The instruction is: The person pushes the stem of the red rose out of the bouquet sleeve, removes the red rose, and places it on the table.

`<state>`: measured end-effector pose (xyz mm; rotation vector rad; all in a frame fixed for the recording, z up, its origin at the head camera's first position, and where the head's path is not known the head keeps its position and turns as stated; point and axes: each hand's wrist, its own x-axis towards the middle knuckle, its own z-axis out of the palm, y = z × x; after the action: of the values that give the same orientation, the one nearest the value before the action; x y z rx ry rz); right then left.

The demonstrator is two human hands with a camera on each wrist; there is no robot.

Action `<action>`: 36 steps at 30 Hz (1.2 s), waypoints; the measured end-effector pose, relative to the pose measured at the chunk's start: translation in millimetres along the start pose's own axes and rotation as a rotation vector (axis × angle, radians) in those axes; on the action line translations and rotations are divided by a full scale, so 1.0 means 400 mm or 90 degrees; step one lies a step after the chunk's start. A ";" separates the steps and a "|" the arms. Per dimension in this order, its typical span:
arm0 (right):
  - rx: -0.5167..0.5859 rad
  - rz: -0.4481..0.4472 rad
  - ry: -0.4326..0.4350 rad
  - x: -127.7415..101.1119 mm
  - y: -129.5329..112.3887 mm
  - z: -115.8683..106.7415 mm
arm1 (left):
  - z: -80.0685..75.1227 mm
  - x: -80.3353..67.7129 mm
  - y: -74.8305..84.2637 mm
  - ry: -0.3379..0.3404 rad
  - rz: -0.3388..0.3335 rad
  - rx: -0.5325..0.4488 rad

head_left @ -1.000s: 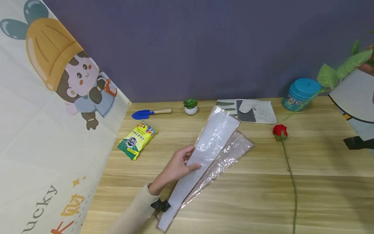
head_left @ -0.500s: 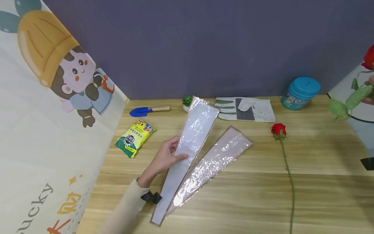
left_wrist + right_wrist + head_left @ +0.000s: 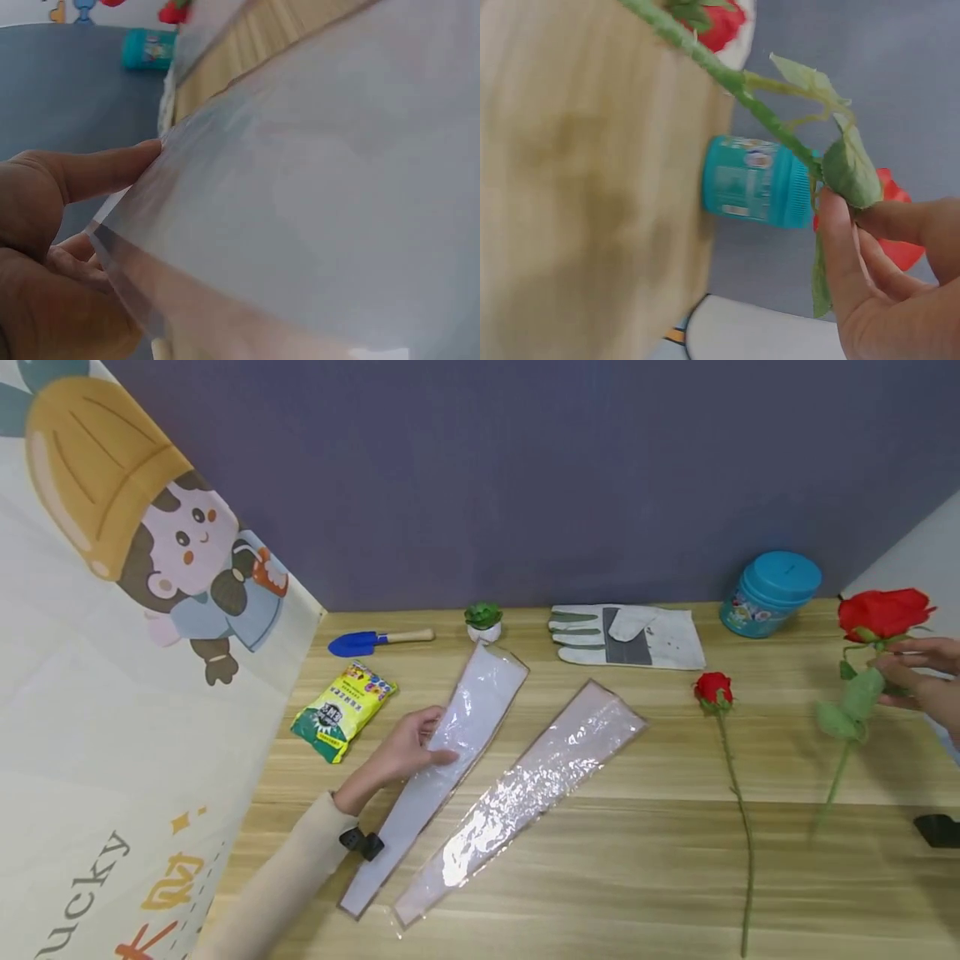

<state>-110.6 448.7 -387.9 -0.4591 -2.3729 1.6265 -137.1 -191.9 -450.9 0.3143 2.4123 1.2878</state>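
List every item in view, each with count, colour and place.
flower sleeve: 1, clear-white, left of centre, in the left hand
second sleeve: 1, clear, flat at centre
held rose: 1, red, far right, in the right hand
lying rose: 1, red, right of centre
work glove: 1, white-grey, back centre
tin: 1, teal, back right
trowel: 1, blue, back left
small potted plant: 1, green, back
packet: 1, yellow-green, left
table: 1, wood
left hand: grips the flower sleeve
right hand: pinches the held rose's stem

Cream sleeve [image 3: 277,885], black wrist strap [image 3: 362,843]
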 end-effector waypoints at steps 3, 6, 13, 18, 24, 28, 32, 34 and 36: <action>-0.098 0.029 -0.044 -0.011 0.028 -0.001 | -0.007 0.016 -0.004 -0.016 -0.001 0.041; -0.227 0.049 -0.119 -0.017 0.053 0.001 | -0.013 0.029 -0.003 -0.014 -0.005 0.095; -0.293 0.065 -0.193 -0.036 0.100 0.021 | -0.017 0.043 0.004 -0.007 -0.009 0.193; -0.293 0.051 -0.199 -0.050 0.120 0.037 | -0.012 0.050 0.010 0.001 -0.006 0.227; -0.333 0.033 -0.213 -0.062 0.121 0.066 | -0.016 0.031 0.009 0.022 -0.027 0.247; -0.327 0.014 -0.212 -0.066 0.126 0.079 | -0.017 0.020 0.009 0.034 -0.035 0.263; -0.325 0.009 -0.175 -0.070 0.136 0.085 | -0.015 0.021 0.016 0.043 -0.036 0.274; -0.338 0.013 -0.165 -0.074 0.141 0.083 | -0.016 0.022 0.020 0.046 -0.032 0.280; -0.351 0.022 -0.159 -0.078 0.143 0.078 | -0.016 0.023 0.022 0.045 -0.027 0.285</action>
<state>-85.6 429.2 -452.8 -0.4061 -3.0167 1.0695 -148.2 -188.4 -442.4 0.3401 2.7359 0.7388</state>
